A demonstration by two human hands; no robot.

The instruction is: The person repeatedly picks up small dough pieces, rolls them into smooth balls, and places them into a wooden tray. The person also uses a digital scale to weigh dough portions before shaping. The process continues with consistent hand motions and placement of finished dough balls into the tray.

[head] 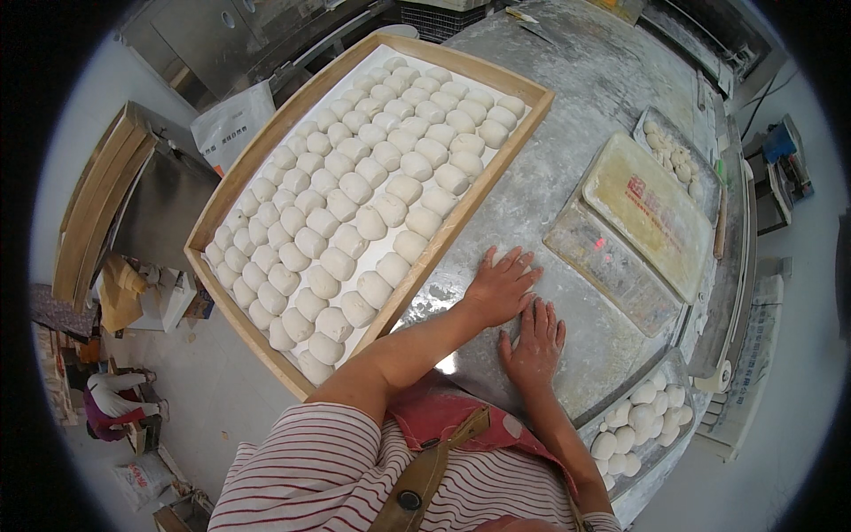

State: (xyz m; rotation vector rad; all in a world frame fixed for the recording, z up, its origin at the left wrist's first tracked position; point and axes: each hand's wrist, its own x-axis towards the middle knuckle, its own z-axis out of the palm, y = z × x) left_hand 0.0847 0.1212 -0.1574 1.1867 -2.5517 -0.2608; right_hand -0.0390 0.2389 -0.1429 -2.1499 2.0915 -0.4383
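My left hand (502,286) lies palm down on the floured metal worktable (459,266). A pale patch, perhaps dough, shows between its spread fingers. Just beside it, my right hand (534,346) is flat with fingers extended and thumb out, its fingertips close to the left hand's heel. Both palms hide whatever is under them. To the left, a wooden-rimmed tray (459,229) holds rows of many white dough pieces (356,188) on a pale liner. Right of my hands sits a scale (602,266) with red lit digits, a yellowish plastic lid (655,213) lying on it.
A metal tray (651,489) with round dough balls stands at the lower right. Behind the scale, another tray (715,179) holds small dough lumps. A scraper-like tool (528,25) lies at the far end. Wooden boards (106,206) lean at left; a person (120,402) is beyond.
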